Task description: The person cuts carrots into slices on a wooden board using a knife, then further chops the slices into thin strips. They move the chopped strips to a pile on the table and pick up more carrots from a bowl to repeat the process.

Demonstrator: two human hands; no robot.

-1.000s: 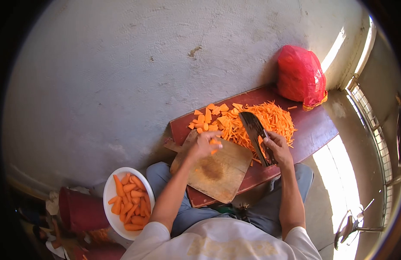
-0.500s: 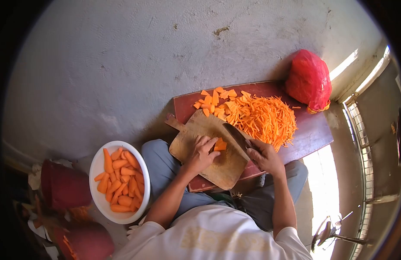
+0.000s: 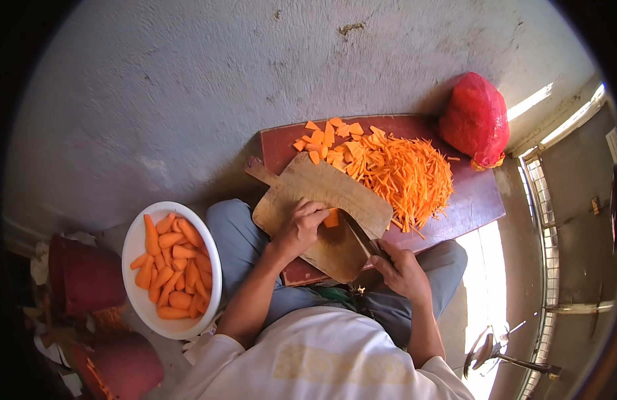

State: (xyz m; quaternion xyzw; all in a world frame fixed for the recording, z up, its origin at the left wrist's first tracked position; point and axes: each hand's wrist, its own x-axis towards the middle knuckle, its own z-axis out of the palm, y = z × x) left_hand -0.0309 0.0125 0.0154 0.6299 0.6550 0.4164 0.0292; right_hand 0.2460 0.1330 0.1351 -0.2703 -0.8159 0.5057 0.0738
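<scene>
A wooden cutting board with a handle lies over the near edge of a low red table, in front of my lap. My left hand has its fingers curled on an orange carrot piece on the board. Wrapped round the handle of a dark-bladed knife is my right hand; the blade points up-left and its tip is close beside the carrot piece. Behind the board lie flat carrot slices and a large heap of carrot shreds.
A white basin of whole peeled carrots stands at my left. Two dark red buckets are farther left. The red table bears a red bag at its far right, near the wall.
The knife has moved left and down, bringing its blade beside the carrot piece. My right hand has lowered with it. The whole view has shifted slightly.
</scene>
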